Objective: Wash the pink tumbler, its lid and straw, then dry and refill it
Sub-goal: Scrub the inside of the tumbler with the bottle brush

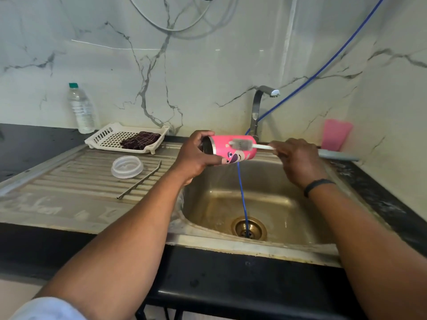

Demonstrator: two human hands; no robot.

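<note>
STEP: scrubbing outside of pink tumbler (233,148), held sideways over sink (231,204) | left hand (196,155) grasps its open end | right hand (298,158) pinches bottle brush (245,144), bristles seemingly touching | NEXT: lid (127,166), metal straw (141,180) on left drainboard need washing

A water bottle (81,108) stands beside a white tray (108,135) holding a dark cloth (139,140).

Hidden and cut-off parts at the sink

The left hand (196,155) covered the tumbler (233,148) mouth, so its inside could not be seen. The right hand (298,160) hid the brush (245,144) handle's end. Above both hands, the white cables (175,28) ran off the top edge.
</note>
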